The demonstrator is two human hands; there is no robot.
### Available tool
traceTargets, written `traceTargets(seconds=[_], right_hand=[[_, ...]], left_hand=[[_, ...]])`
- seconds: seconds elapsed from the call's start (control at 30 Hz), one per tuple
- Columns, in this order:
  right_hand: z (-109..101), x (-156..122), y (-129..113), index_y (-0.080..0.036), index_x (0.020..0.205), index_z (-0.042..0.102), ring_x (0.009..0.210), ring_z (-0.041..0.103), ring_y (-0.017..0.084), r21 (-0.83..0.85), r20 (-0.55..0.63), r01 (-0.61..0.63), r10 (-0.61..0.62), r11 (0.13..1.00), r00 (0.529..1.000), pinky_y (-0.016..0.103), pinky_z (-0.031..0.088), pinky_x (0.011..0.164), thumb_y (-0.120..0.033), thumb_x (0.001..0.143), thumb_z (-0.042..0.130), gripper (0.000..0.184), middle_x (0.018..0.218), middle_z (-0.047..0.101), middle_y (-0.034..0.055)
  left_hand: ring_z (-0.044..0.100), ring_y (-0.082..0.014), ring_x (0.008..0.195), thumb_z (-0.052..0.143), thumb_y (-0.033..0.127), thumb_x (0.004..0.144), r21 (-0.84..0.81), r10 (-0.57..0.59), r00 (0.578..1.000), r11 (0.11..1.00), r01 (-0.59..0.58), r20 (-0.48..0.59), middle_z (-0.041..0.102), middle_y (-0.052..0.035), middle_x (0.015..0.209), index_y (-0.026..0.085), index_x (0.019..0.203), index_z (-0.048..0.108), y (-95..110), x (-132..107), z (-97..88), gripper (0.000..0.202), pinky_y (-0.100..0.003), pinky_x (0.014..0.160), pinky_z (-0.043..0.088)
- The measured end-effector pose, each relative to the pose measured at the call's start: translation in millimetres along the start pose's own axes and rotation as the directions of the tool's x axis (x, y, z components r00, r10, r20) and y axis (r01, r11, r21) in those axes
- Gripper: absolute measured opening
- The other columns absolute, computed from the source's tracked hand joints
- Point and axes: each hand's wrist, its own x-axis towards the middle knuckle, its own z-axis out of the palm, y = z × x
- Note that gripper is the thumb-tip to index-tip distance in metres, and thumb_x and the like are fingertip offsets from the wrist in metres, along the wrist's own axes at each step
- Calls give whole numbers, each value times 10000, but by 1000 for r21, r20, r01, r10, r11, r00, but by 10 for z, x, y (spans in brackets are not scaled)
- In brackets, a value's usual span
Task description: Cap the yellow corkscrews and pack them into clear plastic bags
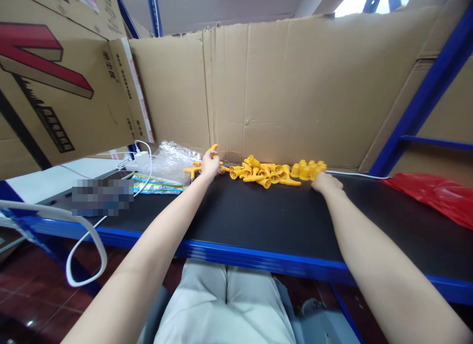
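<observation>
My left hand (210,165) is closed around a yellow plastic T-shaped part (214,147), whose tip sticks up past the fingers. Beside that hand lie more yellow T-shaped parts (192,170). In the middle is a loose pile of yellow cone-ended pieces (258,171), some showing hollow round openings. To its right stands a tight cluster of small yellow cup-like caps (305,169). My right hand (327,183) is at the right edge of this cluster, fingers curled at one of the caps; its fingertips are partly hidden.
A black-topped bench (258,221) with a blue front rail (258,255) carries everything. Clear plastic bags (170,159) and a colourful patterned packet (158,185) lie left, near a white cable (99,250). A red plastic bag (432,191) is at right. Cardboard (295,87) walls the back.
</observation>
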Motion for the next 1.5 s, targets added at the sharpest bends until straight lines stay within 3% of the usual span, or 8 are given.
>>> traceTargets(seconds=[0.13, 0.23, 0.43, 0.7, 0.9, 1.17, 1.3, 1.5], right_hand=[[-64, -38, -110, -91, 1107, 588, 1075, 541, 314, -106, 94, -33, 43, 994, 995, 408, 444, 815, -193, 744, 525, 383, 1127, 563, 234], [-103, -73, -173, -94, 1114, 585, 1090, 528, 303, -121, 123, -19, 33, 993, 992, 401, 436, 843, -216, 756, 533, 382, 1150, 553, 217], [-117, -101, -200, -130, 1170, 562, 1117, 501, 309, -112, 136, 23, -8, 993, 991, 434, 434, 857, -230, 774, 533, 409, 1184, 531, 199], [-119, -98, -196, -73, 1137, 578, 1076, 538, 317, -124, 131, 30, -14, 992, 991, 408, 450, 843, -188, 751, 510, 409, 1175, 556, 211], [-126, -111, -199, -83, 1140, 578, 1059, 547, 328, -133, 124, 41, -24, 990, 992, 429, 465, 802, -177, 744, 500, 415, 1144, 565, 227], [-137, -123, -201, -111, 1187, 547, 1080, 534, 312, -108, 136, 40, -25, 993, 990, 422, 456, 830, -185, 752, 511, 443, 1170, 550, 201], [-156, -144, -216, -104, 1196, 537, 1098, 523, 306, -101, 152, 23, -7, 995, 988, 407, 444, 855, -178, 754, 516, 449, 1171, 548, 202], [-186, -180, -231, -110, 1241, 497, 1117, 515, 286, -106, 158, 22, -5, 994, 987, 385, 435, 885, -198, 754, 520, 495, 1222, 527, 176]], left_hand=[[604, -179, 929, 440, 151, 802, 400, 215, 975, 890, -218, 53, 603, -98, 1052, 174, 1057, 561, -111, 182, -17, 284, -282, 792, 471], [539, -201, 1074, 472, 137, 798, 544, 248, 959, 790, -282, 137, 566, -99, 1143, 175, 1112, 556, -178, 265, -14, 328, -307, 916, 410], [530, -256, 1075, 563, 266, 791, 708, 200, 940, 618, -341, 278, 521, -130, 1172, 167, 1107, 596, -286, 305, 21, 333, -327, 904, 409], [490, -280, 1083, 494, 299, 807, 796, 162, 940, 501, -340, 300, 529, -150, 1159, 138, 1056, 641, -310, 310, 33, 331, -345, 894, 405], [498, -283, 1091, 418, 238, 803, 773, 295, 906, 479, -416, 305, 555, -137, 1167, 161, 1064, 626, -114, 239, 78, 343, -396, 881, 411], [621, -197, 861, 494, 363, 769, 596, 109, 741, 521, -611, 663, 681, -78, 949, 143, 946, 657, 51, 113, 276, 326, -238, 730, 448], [615, -221, 905, 524, 409, 750, 637, 90, 757, 480, -603, 648, 659, -106, 1012, 133, 985, 608, 37, 78, 346, 372, -250, 727, 445], [600, -227, 909, 527, 328, 778, 612, 161, 818, 588, -528, 552, 631, -147, 1010, 110, 1048, 500, -5, 47, 396, 348, -283, 745, 442]])
